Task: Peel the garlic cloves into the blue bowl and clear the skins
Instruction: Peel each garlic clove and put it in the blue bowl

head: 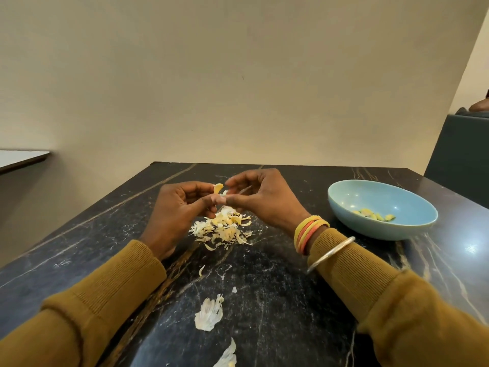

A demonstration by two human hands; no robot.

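1. Both forearms, in mustard-brown ribbed sleeves (111,295), reach forward over the dark, veined tabletop (277,308) and angle inward, so that the hands meet above its middle.
2. The left hand (180,207) is raised off the surface with its back turned to the left. Its fingers are curled, and the thumb and forefinger pinch a yellowish garlic clove (218,188) at the fingertips.
3. The right hand (264,200) is held at the same height, fingers curled and the tips drawn in towards the thumb. Its fingertips are right against the clove and touch the left hand's fingers.
4. A pale sliver shows between the two hands just below the clove. Whether the right hand pinches it or holds nothing cannot be told.
5. The right wrist carries a stack of yellow and orange bangles (309,231), with a silver bangle (330,254) over the cuff behind them.
6. A pile of skins (225,230), whitish and yellow, lies on the tabletop directly beneath the hands.
7. More loose skins lie nearer the person: a large white piece (209,312), another at the bottom edge (229,354), and a few small flakes between these and the pile.
8. The blue bowl (383,233) stands on the tabletop to the right of the right wrist, apart from the pile. A few peeled cloves (374,215) lie at its bottom.
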